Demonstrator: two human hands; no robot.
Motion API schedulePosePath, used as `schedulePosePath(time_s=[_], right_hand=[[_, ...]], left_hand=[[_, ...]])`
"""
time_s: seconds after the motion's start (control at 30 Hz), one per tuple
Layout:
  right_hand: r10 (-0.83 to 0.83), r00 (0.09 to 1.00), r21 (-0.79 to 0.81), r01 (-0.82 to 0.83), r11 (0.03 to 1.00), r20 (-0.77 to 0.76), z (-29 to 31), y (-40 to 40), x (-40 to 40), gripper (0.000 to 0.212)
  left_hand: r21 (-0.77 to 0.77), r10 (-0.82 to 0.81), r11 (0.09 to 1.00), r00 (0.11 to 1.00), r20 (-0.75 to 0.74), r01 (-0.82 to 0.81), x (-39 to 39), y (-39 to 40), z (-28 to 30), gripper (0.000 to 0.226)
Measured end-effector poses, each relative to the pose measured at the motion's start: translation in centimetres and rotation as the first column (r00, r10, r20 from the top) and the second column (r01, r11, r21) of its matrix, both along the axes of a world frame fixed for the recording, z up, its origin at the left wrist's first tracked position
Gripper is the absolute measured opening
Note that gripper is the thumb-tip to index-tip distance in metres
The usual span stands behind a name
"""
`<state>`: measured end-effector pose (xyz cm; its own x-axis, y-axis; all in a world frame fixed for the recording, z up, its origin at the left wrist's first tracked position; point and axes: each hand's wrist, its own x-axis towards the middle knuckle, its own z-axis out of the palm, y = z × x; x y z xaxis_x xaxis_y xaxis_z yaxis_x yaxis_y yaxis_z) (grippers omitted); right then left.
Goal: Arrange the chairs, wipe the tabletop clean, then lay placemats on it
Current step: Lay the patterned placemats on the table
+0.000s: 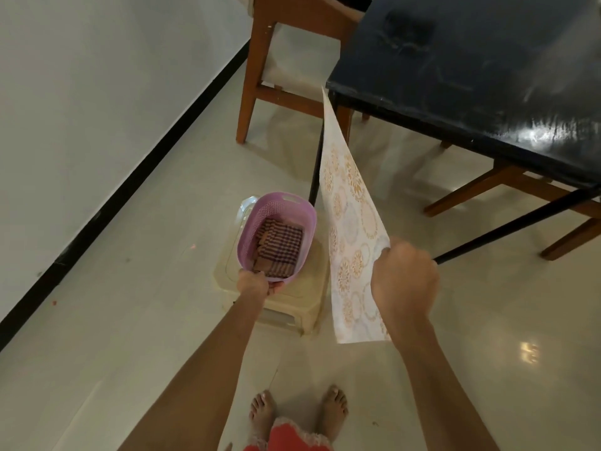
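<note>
The right hand (403,284), arm stretched forward, is fisted around the edge of a floral-patterned placemat (349,222), holding it up on edge in the air just beside the corner of the black bench (487,76). The left hand (255,283), arm reaching down, grips the near rim of a lilac basket (307,219) that sits on a beige plastic stool (292,307) and holds a folded checked cloth (279,249).

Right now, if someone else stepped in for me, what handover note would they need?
Left hand grips the near rim of the purple basket, which sits on a beige stool and holds a folded checked cloth.
Right hand holds one patterned placemat in the air.
The black tabletop shows smears and has no placemats yet; chairs stand at it.
Left: lay this mat and any others.
</note>
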<state>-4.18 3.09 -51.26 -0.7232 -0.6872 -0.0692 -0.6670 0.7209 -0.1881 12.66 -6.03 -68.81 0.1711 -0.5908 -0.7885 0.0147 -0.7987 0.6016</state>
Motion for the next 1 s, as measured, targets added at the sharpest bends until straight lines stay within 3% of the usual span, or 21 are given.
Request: schedulePosePath(time_s=[0.2, 0.27, 0.33, 0.4, 0.43, 0.5, 0.6, 0.67, 0.7, 0.77, 0.9, 1.0], right_hand=[[0.034, 0.999, -0.060, -0.036, 0.998, -0.027, 3.9, 0.7, 0.0, 0.018], [0.056, 0.998, -0.124, -0.057, 0.991, -0.015, 5.1, 0.9, 0.0, 0.018], [0.095, 0.995, -0.206, -0.091, 0.974, 0.006, 6.3, 1.0, 0.1, 0.019], [0.114, 0.993, -0.277, -0.108, 0.955, 0.005, 7.6, 1.0, 0.1, 0.021], [0.116, 0.993, -0.303, -0.112, 0.946, -0.002, 8.4, 1.1, 0.2, 0.021], [0.110, 0.993, -0.350, -0.089, 0.932, 0.040, 9.7, 1.2, -0.1, 0.022], [0.094, 0.955, -0.420, 0.034, 0.907, 0.280, 10.2, 0.9, -0.6, 0.021], [0.084, 0.854, -0.424, 0.167, 0.890, 0.514, 9.0, 0.4, -0.9, 0.020], [0.073, 0.777, -0.407, 0.245, 0.880, 0.626, 8.0, 0.1, -0.9, 0.022], [0.031, 0.622, -0.335, 0.378, 0.863, 0.783, 5.2, -0.5, -0.8, 0.025], [-0.068, 0.366, -0.139, 0.510, 0.849, 0.928, -1.8, -0.9, 0.2, 0.013], [-0.128, 0.252, -0.022, 0.516, 0.856, 0.959, -6.3, -0.6, 1.4, 0.015]], left_hand=[[0.082, -0.122, 0.988, 0.985, -0.122, 0.133, 1.0, 0.9, 0.3, 0.030], [0.052, -0.227, 0.973, 0.972, 0.058, 0.224, 1.1, 1.0, 0.6, 0.034], [0.048, -0.373, 0.920, 0.836, 0.403, 0.388, 1.2, 0.9, 1.3, 0.046], [-0.075, -0.347, 0.871, 0.716, 0.606, 0.486, 1.5, 0.4, 2.0, 0.050], [-0.182, -0.321, 0.833, 0.725, 0.610, 0.522, 1.7, 0.0, 2.5, 0.051], [-0.354, -0.345, 0.767, 0.809, 0.476, 0.535, 2.1, -0.8, 3.6, 0.048], [-0.400, -0.383, 0.830, 0.919, 0.097, 0.389, 2.4, -1.8, 6.3, 0.041], [-0.339, -0.340, 0.884, 0.940, 0.003, 0.321, 2.8, -2.6, 7.7, 0.057], [-0.333, -0.313, 0.891, 0.949, 0.041, 0.308, 3.2, -2.9, 8.2, 0.063], [-0.369, -0.222, 0.891, 0.963, 0.149, 0.263, 4.9, -3.6, 8.2, 0.054], [-0.415, -0.121, 0.873, 0.937, 0.328, 0.258, 8.7, -3.3, 7.4, 0.038], [-0.433, -0.100, 0.861, 0.925, 0.367, 0.265, 9.9, -2.6, 6.1, 0.040]])
